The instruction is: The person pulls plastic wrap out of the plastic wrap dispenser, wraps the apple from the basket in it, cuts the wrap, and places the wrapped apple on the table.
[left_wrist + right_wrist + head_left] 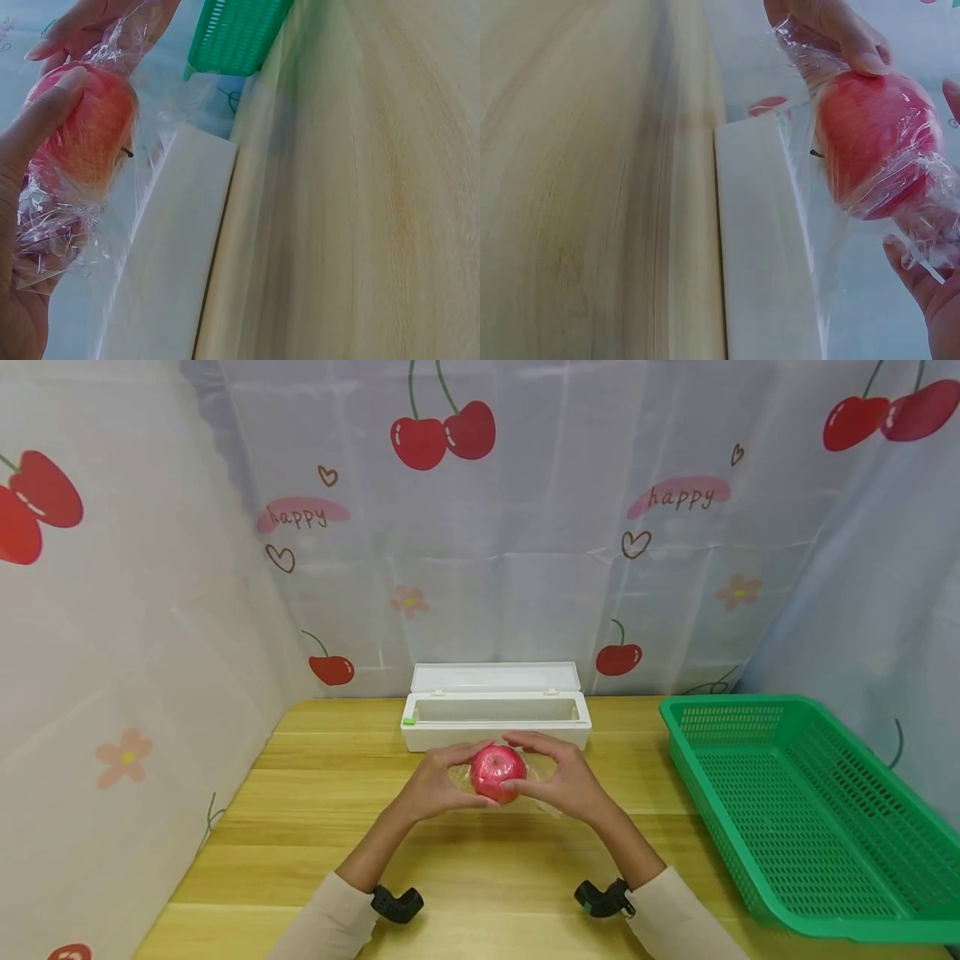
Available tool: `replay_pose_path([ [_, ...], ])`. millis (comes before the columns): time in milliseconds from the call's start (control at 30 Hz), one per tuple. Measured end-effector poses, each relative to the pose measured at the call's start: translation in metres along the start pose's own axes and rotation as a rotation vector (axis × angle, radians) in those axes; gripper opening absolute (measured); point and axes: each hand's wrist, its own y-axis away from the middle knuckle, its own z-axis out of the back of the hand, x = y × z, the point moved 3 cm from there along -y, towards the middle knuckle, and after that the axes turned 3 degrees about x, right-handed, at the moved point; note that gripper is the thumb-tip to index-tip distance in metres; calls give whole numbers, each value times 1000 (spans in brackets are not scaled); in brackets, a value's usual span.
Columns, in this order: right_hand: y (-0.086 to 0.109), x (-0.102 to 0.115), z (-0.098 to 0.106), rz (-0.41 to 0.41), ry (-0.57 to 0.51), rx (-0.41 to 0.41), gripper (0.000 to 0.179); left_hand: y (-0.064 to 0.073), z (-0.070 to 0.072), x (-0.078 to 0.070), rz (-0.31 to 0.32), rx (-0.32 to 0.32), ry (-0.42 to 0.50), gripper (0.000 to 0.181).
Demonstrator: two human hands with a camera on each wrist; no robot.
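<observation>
A red apple [497,772] in clear plastic wrap [52,225] is held up between both hands, in front of a white lidded box. My left hand [437,782] grips its left side, and the left thumb [49,105] presses on the apple's skin through the film. From the other side my right hand [567,779] curves around the apple, thumb against it and index finger stretched over the far side. Loose film [930,232] bunches by the right fingers; some of those fingertips are hidden. A short dark stem [817,154] points downward.
The open white box [495,737], its lid raised and a green tab at the left of its front edge, stands at the back of the wooden table [360,827]. A green plastic basket [720,827] sits at the right. Printed curtains [510,568] surround the table.
</observation>
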Motion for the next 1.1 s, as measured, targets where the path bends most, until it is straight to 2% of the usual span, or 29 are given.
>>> replay_pose_path([
  [167,-1,7,-1,25,4,13,64,1,1,2,33,1,47,82],
  [367,-1,-9,-4,17,30,28,69,3,2,3,103,11,92,79],
  [733,0,-15,-3,31,38,66,65,1,3,2,175,29,90,78],
  [967,0,-18,-5,11,38,79,71,2,3,2,235,34,94,78],
  [1100,1,-20,-6,32,36,76,75,2,4,2,249,25,91,78],
])
